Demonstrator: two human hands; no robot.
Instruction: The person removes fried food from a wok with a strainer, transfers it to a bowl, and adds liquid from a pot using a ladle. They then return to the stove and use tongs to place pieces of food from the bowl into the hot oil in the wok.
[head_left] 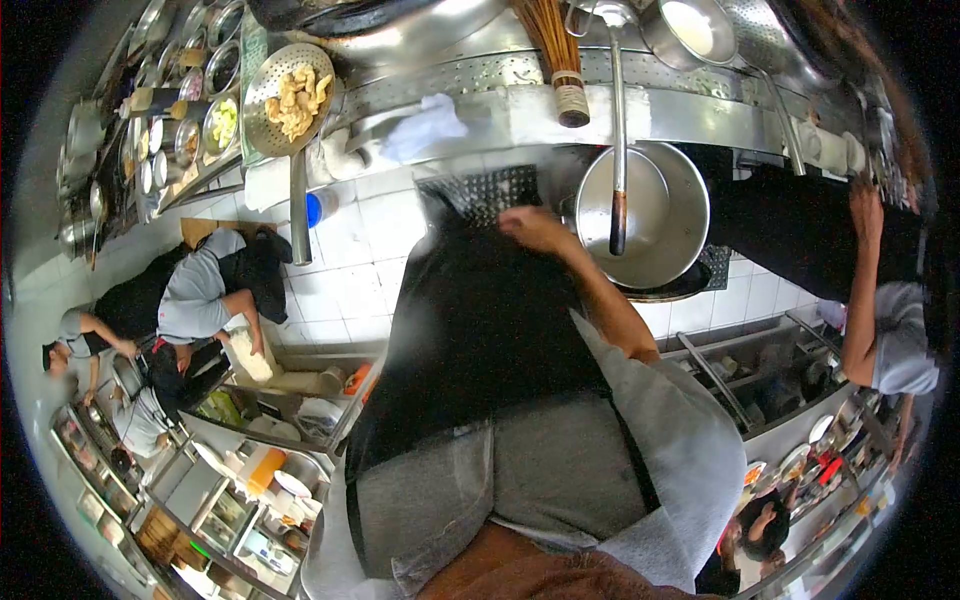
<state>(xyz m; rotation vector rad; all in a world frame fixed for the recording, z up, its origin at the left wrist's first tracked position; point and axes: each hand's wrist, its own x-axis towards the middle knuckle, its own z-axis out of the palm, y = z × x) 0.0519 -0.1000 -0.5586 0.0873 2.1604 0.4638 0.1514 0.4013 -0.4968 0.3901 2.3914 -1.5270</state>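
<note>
My right hand (pixel 528 229) is in front of my black apron (pixel 480 310), its fingers curled; whatever lies inside them is hidden. My left hand is out of sight. Beside my right forearm stands a large metal pot (pixel 670 215), with a long-handled ladle (pixel 617 120) reaching over it from the counter. A perforated strainer (pixel 262 95) holding browned food pieces (pixel 298 103) rests at the upper left, its handle jutting over the edge. A bamboo brush (pixel 570 95) and a crumpled white cloth (pixel 425 128) lie along the steel counter edge (pixel 690 118).
Metal bowls of ingredients (pixel 222 125) stand at the left. Below them a co-worker (pixel 200 290) bends over, with others behind. Another co-worker's arm (pixel 865 290) reaches to the counter at the right. A wok (pixel 400 30) sits at the top, above the white tiled floor (pixel 370 230).
</note>
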